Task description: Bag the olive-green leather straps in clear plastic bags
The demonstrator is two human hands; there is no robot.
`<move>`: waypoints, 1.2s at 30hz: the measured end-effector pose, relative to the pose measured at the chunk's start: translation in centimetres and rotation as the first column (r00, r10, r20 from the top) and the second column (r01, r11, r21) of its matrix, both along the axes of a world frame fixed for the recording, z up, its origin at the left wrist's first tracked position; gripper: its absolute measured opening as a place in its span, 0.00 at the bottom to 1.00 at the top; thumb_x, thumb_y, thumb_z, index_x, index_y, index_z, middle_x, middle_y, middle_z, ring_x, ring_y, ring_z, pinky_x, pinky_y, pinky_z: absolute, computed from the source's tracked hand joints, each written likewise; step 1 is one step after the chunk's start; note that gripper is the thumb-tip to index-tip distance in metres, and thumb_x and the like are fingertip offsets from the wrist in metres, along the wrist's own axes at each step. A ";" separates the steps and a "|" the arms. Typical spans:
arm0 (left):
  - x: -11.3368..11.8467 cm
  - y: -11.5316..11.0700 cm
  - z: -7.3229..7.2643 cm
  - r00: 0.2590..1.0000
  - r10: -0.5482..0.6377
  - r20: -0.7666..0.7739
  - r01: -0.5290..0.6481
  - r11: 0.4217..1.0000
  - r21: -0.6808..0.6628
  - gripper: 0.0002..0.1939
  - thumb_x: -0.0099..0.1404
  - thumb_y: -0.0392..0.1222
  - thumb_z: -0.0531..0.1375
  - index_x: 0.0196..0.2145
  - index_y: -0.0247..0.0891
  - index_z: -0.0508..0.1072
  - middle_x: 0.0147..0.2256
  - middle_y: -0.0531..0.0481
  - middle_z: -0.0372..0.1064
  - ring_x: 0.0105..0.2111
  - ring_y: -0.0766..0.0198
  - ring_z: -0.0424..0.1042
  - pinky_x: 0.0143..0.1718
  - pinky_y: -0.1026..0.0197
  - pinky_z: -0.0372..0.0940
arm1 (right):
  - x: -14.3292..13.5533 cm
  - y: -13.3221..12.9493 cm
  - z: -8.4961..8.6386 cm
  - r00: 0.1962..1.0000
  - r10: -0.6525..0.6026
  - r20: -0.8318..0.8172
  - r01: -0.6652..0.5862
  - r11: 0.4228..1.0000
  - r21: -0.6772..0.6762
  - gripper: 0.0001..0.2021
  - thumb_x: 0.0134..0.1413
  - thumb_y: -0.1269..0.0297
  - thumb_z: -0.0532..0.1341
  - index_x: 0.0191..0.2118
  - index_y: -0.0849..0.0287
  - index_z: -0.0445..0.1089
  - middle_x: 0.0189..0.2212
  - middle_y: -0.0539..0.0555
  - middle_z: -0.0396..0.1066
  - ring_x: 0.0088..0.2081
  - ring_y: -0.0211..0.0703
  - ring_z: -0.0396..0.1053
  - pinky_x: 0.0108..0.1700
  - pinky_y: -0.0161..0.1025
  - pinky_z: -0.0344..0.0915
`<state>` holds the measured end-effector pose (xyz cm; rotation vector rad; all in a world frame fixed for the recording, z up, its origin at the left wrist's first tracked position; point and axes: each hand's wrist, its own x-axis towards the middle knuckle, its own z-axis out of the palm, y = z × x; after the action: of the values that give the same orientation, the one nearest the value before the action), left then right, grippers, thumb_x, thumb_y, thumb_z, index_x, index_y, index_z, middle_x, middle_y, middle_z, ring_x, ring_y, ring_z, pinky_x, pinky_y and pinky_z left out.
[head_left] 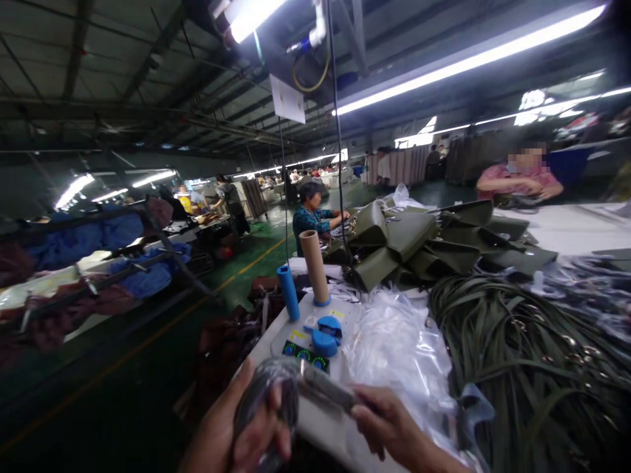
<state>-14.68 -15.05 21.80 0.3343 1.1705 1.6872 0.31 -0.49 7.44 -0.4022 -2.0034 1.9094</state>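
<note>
A dark strap, seemingly covered in shiny clear film, stretches between my hands above the front of the table. On the left it bends into a loop, and the fingers of my left hand are curled through and around that loop. My right hand pinches the strap's other end between thumb and fingers. Just beyond my hands is a machine with a blue roller part and lit green dials. Motion blur hides the strap's finer details.
Clear plastic sleeves lie right of the machine. Olive straps with metal rings heap at the right, olive bags behind. A cardboard tube and blue post stand upright. Co-workers sit beyond the table; a rack is left.
</note>
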 end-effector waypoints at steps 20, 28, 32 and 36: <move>3.7 6.3 -7.8 0.649 0.185 -0.738 -0.190 0.979 0.079 0.19 0.66 0.53 0.48 0.27 0.36 0.64 0.17 0.56 0.63 0.25 0.66 0.71 0.40 0.63 0.64 | 2.4 -6.6 2.9 0.968 0.205 0.145 -0.172 0.963 -0.209 0.30 0.57 0.41 0.44 0.30 0.66 0.66 0.13 0.46 0.55 0.14 0.27 0.49 0.15 0.25 0.44; 4.2 3.5 -10.9 0.218 -0.191 -0.957 0.224 0.964 -0.142 0.27 0.63 0.62 0.39 0.31 0.36 0.63 0.22 0.48 0.64 0.22 0.60 0.65 0.25 0.61 0.56 | 3.1 -3.3 4.5 0.969 0.198 -0.150 -0.176 0.120 -0.977 0.14 0.57 0.55 0.54 0.28 0.60 0.64 0.09 0.40 0.54 0.07 0.28 0.45 0.08 0.26 0.53; 4.3 2.3 -11.0 0.106 -0.328 -0.939 0.272 0.918 -0.290 0.18 0.65 0.52 0.46 0.34 0.34 0.64 0.25 0.47 0.65 0.25 0.63 0.65 0.26 0.63 0.53 | 3.2 -1.9 4.5 0.957 0.096 -0.272 -0.272 -0.019 -0.962 0.12 0.57 0.58 0.55 0.30 0.62 0.67 0.10 0.41 0.56 0.08 0.28 0.52 0.10 0.26 0.57; 4.2 1.4 -10.1 0.215 -0.416 -0.883 0.291 0.891 -0.349 0.19 0.67 0.49 0.43 0.33 0.33 0.66 0.26 0.49 0.63 0.25 0.66 0.62 0.26 0.64 0.53 | 2.8 -0.3 5.2 0.962 -0.100 -0.256 -0.173 0.502 -0.847 0.22 0.58 0.48 0.49 0.44 0.62 0.67 0.34 0.56 0.71 0.35 0.40 0.71 0.16 0.25 0.61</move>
<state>-10.52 -13.65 11.72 1.6090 1.8234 0.8648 3.11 -0.83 12.64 -0.2851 -0.7094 2.7173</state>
